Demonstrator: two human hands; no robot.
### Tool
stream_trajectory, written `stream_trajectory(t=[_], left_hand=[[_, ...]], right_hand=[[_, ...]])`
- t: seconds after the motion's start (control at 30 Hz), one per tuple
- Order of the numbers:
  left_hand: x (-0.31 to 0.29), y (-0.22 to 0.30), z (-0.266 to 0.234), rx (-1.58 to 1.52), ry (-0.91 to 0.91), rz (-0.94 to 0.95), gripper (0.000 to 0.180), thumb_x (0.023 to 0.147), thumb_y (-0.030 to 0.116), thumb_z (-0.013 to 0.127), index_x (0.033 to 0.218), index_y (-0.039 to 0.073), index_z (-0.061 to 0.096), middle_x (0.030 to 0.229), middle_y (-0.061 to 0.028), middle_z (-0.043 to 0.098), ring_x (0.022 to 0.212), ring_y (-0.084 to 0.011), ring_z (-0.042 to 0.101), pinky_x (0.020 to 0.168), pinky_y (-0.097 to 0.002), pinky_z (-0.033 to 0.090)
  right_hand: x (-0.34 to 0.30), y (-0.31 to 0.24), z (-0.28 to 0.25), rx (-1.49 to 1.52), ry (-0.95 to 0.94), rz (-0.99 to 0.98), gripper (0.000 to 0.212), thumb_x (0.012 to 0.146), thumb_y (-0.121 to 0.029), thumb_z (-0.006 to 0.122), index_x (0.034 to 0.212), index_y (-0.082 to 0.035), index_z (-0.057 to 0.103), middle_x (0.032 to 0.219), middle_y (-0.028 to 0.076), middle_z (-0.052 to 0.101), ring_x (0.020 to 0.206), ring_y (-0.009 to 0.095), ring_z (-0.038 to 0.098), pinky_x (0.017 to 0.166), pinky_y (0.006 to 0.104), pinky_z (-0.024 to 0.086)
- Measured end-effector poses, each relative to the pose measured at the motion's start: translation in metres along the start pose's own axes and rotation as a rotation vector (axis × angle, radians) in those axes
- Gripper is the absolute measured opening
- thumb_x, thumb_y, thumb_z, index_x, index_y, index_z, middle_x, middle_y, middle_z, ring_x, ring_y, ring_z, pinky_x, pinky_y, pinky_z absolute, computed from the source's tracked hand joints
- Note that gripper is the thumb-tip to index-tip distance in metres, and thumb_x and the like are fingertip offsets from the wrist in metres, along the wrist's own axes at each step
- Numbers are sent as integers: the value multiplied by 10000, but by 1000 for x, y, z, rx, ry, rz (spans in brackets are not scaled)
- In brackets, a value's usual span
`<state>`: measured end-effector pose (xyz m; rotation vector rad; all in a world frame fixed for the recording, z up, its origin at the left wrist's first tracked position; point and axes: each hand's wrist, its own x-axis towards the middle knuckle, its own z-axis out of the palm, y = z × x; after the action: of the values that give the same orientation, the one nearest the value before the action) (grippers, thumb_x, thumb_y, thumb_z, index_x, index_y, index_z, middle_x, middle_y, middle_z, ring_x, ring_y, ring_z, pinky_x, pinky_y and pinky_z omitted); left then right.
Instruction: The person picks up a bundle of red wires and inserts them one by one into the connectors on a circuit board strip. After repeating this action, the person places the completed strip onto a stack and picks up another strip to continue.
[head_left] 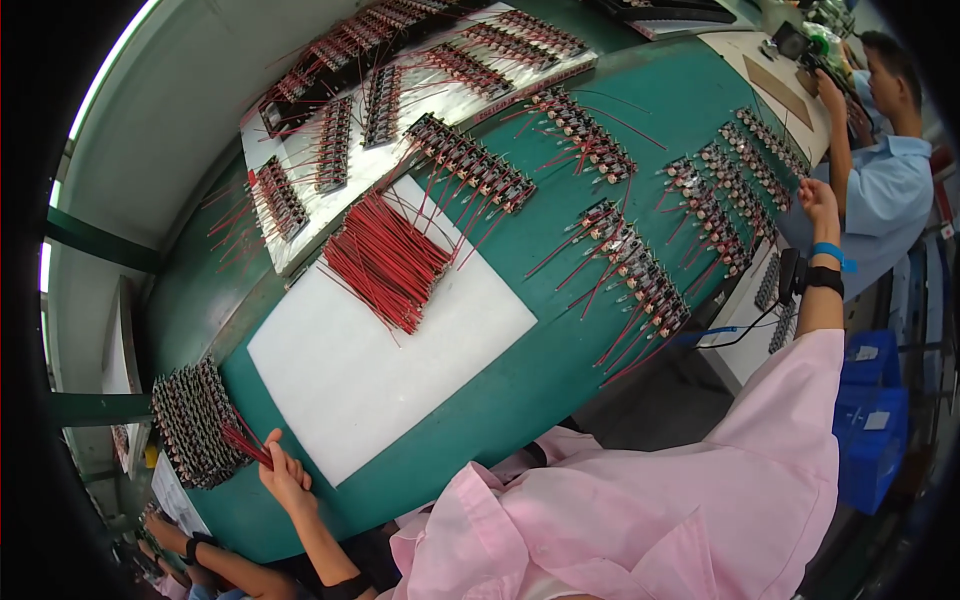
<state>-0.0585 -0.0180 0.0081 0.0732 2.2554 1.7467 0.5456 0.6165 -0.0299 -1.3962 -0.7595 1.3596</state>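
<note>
My left hand [286, 478] is closed round a small bunch of red wires [243, 440], at the near left of the green table. The bunch's far end lies against a dense block of stacked circuit boards [195, 424]. Far out to the right, my right hand [820, 204] has its fingers curled together at the end of a circuit board strip [768, 146]; what they pinch, if anything, is too small to make out. Several similar strips [712, 205] lie beside it. A large pile of red wires [385, 260] rests on a white sheet [400, 400] between my hands.
More board strips with red wires lie on the green table [560, 340] and on a silvery raised panel [300, 165] at the back. A co-worker in light blue [885, 190] sits at the far right. Another person's arm [225, 565] shows at lower left. Blue bins [868, 430] stand right.
</note>
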Motion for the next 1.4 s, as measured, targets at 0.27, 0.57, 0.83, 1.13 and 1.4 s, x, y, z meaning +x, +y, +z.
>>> stream_trajectory(t=[0.27, 0.57, 0.83, 1.13, 1.4], left_hand=[[-2, 2, 6, 43, 35, -10, 270, 858, 247, 431, 976, 16, 506, 460, 71, 208, 339, -17, 152, 292, -194, 118], [0, 1, 7, 22, 37, -49, 243, 849, 251, 448, 945, 41, 524, 452, 84, 212, 336, -12, 157, 291, -189, 116], [-5, 8, 6, -50, 49, -64, 231, 845, 232, 450, 934, 31, 523, 453, 81, 239, 334, -11, 186, 294, -181, 140], [-14, 4, 4, -168, 100, -28, 208, 831, 213, 467, 912, 30, 523, 457, 83, 268, 338, -7, 207, 300, -178, 149], [-16, 26, -48, 49, 332, 257, 206, 793, 225, 522, 759, 23, 537, 497, 57, 359, 416, -33, 308, 377, -209, 229]], right_hand=[[-8, 6, 14, -103, 146, 39, 56, 739, -48, 445, 716, -30, 493, 587, 21, 536, 425, 99, 438, 408, 186, 389], [4, 35, 17, -226, -46, -15, 72, 745, -66, 445, 763, -35, 507, 591, -12, 495, 422, 78, 383, 381, 153, 311], [30, 43, -42, -415, -154, -213, 117, 757, -52, 433, 835, -43, 520, 641, -31, 470, 453, 57, 356, 396, 142, 272], [94, 26, -66, -364, -194, -306, 147, 786, -72, 418, 870, -46, 536, 663, -47, 430, 475, 42, 324, 405, 137, 229], [-62, 13, 5, -104, 180, -266, 194, 835, -175, 408, 746, -41, 516, 553, -32, 378, 411, 59, 276, 365, 170, 206]])
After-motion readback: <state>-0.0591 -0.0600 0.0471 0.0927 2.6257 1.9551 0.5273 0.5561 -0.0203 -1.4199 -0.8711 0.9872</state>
